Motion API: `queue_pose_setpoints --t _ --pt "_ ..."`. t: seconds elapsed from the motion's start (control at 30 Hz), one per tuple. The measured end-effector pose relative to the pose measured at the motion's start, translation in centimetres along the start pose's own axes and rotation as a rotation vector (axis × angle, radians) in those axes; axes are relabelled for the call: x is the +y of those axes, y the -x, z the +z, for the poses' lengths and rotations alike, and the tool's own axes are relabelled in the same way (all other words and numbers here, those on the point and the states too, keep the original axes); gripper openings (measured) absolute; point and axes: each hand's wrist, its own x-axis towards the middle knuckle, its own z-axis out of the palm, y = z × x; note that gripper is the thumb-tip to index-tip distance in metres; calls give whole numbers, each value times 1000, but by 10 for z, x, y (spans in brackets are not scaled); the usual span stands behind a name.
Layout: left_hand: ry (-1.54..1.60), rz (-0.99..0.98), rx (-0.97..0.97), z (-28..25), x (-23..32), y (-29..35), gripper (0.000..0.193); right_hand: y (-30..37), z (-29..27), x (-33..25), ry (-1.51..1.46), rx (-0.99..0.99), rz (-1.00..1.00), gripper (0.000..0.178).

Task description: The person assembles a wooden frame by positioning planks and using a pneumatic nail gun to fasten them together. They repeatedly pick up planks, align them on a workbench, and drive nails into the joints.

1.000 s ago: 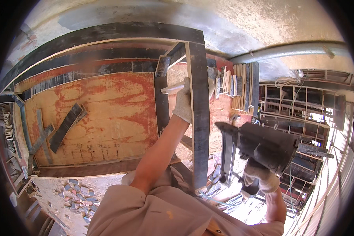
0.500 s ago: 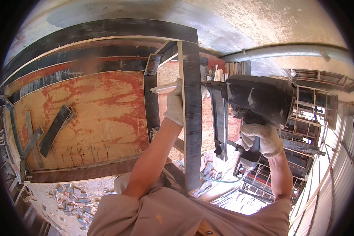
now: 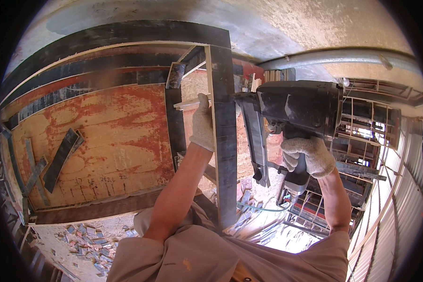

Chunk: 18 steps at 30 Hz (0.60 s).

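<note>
1. Nail gun (image 3: 298, 108), right of centre: black, with pale grey scuffs.
2. Right hand (image 3: 315, 157), right of centre: gloved in speckled off-white.
3. Left hand (image 3: 202, 124), centre: gloved in similar off-white.
4. Frame (image 3: 224, 141), centre to upper left: near-black faces, pale tan edges.
5. Panel (image 3: 103, 141), left: orange-red blotches over tan, dark marks along its lower part.
6. Shirt (image 3: 197, 251), bottom: greyish tan, with a small orange spot.
7. Scraps (image 3: 91, 239), lower left: mixed slate-grey and dull red.
8. Pipe (image 3: 333, 57), upper right: silvery grey.

A scuffed black nail gun (image 3: 298, 105) points left, its nose at the right side of a long, dark, pale-edged board (image 3: 224, 141); a short pale strip (image 3: 187, 104) juts leftward beyond it.
</note>
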Motion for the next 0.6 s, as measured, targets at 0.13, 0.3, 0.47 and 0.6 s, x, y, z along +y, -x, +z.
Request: queue_pose_setpoints --t 0.13,0.3,0.47,0.6 --pt "16 -15 -4 -10 3 -3 50 -1 0 1 -14 -4 -25 12" --pt "18 -37 -14 -15 2 -5 55 -1 5 -7 -27 29 32 13" --pt "20 -25 -18 -18 4 -5 49 -9 -9 -7 -26 -151 -36 6" --pt "22 -22 -3 -12 3 -4 48 -7 -11 -1 185 -164 -215 4"
